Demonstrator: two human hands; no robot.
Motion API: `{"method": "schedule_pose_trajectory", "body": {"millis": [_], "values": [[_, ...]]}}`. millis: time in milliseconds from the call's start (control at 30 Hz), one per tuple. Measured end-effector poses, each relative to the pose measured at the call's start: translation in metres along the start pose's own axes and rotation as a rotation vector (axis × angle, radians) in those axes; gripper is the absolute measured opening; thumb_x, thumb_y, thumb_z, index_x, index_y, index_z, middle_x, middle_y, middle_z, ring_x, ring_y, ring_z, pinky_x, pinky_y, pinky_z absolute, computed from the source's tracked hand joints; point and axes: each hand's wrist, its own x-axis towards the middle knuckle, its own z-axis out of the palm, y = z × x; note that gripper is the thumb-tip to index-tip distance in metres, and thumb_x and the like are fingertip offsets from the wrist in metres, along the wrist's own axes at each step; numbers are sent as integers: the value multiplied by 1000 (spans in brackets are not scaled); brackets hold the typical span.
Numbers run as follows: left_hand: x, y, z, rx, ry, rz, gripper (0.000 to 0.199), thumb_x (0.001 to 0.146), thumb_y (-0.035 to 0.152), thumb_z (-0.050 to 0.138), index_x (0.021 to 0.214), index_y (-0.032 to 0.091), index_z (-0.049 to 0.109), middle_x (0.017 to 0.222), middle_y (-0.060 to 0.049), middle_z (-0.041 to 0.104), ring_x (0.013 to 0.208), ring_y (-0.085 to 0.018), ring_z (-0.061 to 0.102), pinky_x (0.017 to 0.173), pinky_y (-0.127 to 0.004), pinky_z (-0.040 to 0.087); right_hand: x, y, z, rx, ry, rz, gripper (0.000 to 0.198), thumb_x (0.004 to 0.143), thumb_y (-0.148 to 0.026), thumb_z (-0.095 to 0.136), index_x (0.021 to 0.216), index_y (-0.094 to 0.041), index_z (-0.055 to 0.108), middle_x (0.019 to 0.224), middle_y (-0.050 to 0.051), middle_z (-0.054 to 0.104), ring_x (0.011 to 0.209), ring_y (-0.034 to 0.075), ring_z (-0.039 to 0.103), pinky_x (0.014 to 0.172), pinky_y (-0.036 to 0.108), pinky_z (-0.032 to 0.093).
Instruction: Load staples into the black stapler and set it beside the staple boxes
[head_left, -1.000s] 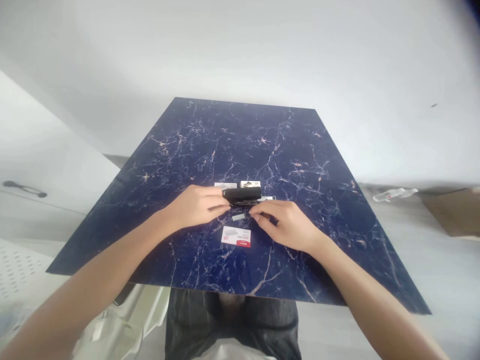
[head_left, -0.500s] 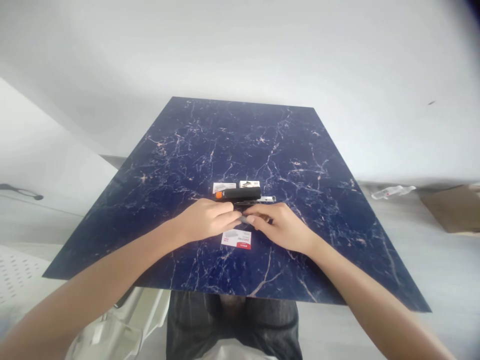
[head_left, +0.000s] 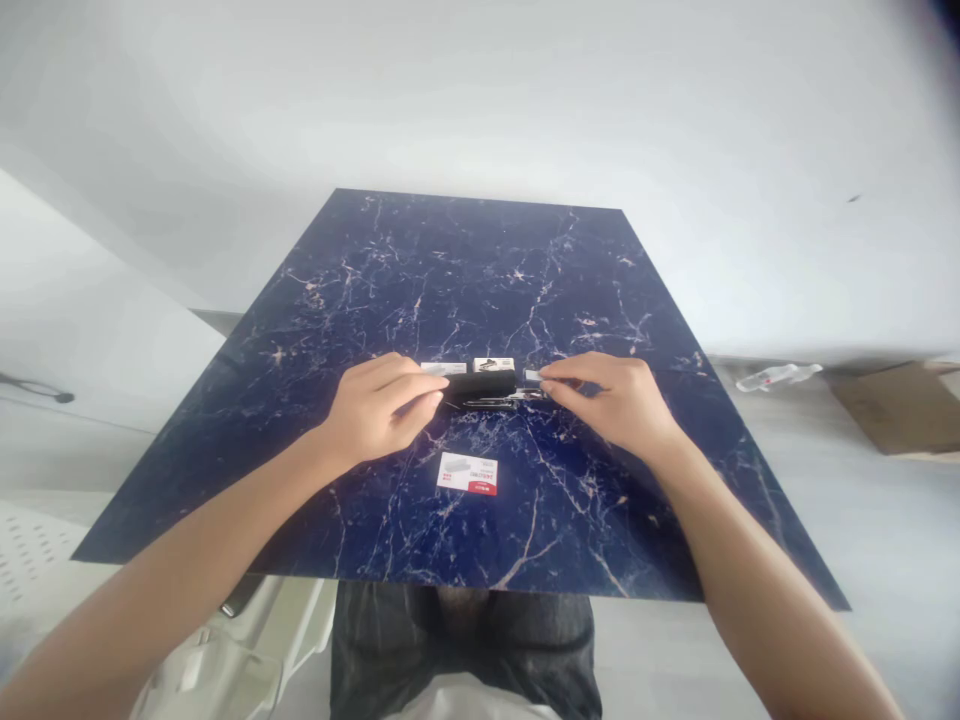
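Just below the centre of the frame, a black stapler (head_left: 480, 384) lies lengthwise on a dark blue, pale-veined tabletop (head_left: 480, 270), a silver metal part showing at its right end. Behind it sit two small boxes, a white one (head_left: 439, 368) and one with a dark picture on it (head_left: 493, 365). A white card (head_left: 467, 474) nearer the lower edge bears a red corner and print too small to read. The left hand (head_left: 386, 405), fingers curled, pinches the stapler's left end; the right hand (head_left: 611, 395), nearly closed, grips a pale strip (head_left: 532, 376) at its fingertips.
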Motion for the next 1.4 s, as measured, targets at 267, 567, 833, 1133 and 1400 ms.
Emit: {"method": "schedule_pose_trajectory", "body": {"millis": [267, 567, 833, 1133, 1400], "values": [[-1, -4, 4, -21, -61, -45, 10, 97, 20, 63, 100, 23, 73, 85, -2, 77, 72, -16, 68, 68, -30, 56, 0, 8, 14, 3, -121, -139, 15, 96, -23, 70, 101, -29, 83, 100, -1, 84, 93, 24, 76, 88, 43, 64], [0, -5, 5, -34, -76, -7, 11, 96, 16, 65, 101, 21, 74, 85, -3, 77, 73, -17, 68, 69, -31, 56, 0, 11, 13, -30, -122, -123, 15, 96, -23, 70, 101, -29, 83, 100, 0, 84, 93, 23, 76, 87, 43, 63], [-2, -7, 7, -33, -88, 8, 9, 95, 15, 67, 101, 18, 73, 86, -4, 76, 74, -17, 67, 72, -31, 56, -1, 14, 13, -32, -136, -142, 14, 96, -23, 70, 102, -27, 82, 101, 0, 83, 92, 23, 75, 87, 42, 63], [-2, -6, 6, -30, -100, -14, 10, 96, 16, 65, 101, 19, 72, 87, -3, 76, 74, -16, 66, 72, -32, 55, 0, 11, 11, -72, -192, -88, 13, 98, -28, 66, 103, -26, 78, 114, 3, 80, 106, 26, 74, 96, 44, 59], [1, -17, -7, -10, -574, -165, 50, 96, 31, 66, 145, 21, 59, 131, -13, 67, 115, -30, 66, 94, -45, 59, -2, -1, -3, -255, -223, 114, 15, 94, -18, 55, 97, -25, 68, 80, -2, 78, 63, 18, 68, 67, 32, 49]]}}
